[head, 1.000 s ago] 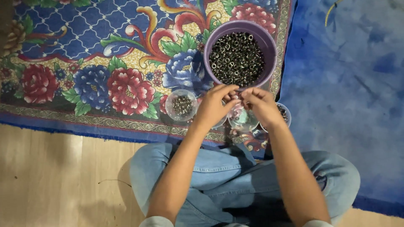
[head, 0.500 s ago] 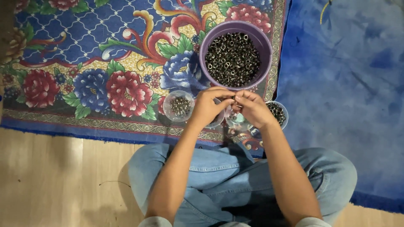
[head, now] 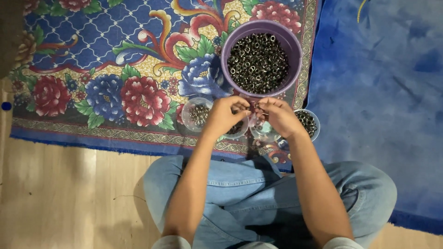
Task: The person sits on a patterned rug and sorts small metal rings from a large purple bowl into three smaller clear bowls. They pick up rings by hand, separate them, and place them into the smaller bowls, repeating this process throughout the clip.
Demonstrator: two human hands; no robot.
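My left hand [head: 227,114] and my right hand [head: 278,116] meet just below a purple bowl [head: 231,46] full of small dark metal rings. The fingertips of both hands pinch small metal pieces between them at the bowl's near rim. Several small clear cups stand under and beside my hands: one at the left [head: 195,114] with a few rings, one at the right [head: 308,122] with more rings, and others partly hidden below my palms.
A floral rug [head: 115,78] in blue, red and yellow lies under the bowl and cups. A blue mat [head: 378,92] covers the floor at the right. Pale wooden floor [head: 64,193] is at the left. My crossed legs in jeans [head: 249,193] fill the bottom.
My hands have stayed together below the purple bowl with only small finger motion. The view has shifted slightly.
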